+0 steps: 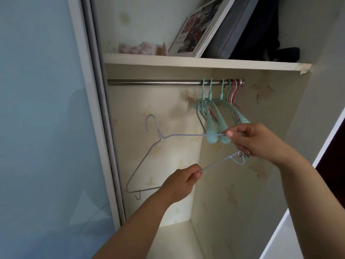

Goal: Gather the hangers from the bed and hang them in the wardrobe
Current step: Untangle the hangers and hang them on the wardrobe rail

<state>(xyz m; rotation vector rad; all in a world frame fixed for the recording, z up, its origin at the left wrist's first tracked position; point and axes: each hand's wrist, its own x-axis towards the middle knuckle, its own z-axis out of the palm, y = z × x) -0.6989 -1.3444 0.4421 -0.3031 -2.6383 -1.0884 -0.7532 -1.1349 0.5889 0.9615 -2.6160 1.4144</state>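
Left hand (182,181): fingers were curled, pinching one end of a pale wire hanger (147,156), whose hook was turned up and left of the hand.
Right hand (255,141): the hanger's other end was pinched between thumb and fingertips; more thin hangers (242,156) were gripped beneath the palm.
Rail (155,82): above and beyond both hands; several hung hangers (214,116) were bunched at its right end.
Progress: judged partly done; the held hangers remained to be hung.
Pose: both forearms were raised toward the wardrobe (242,184).
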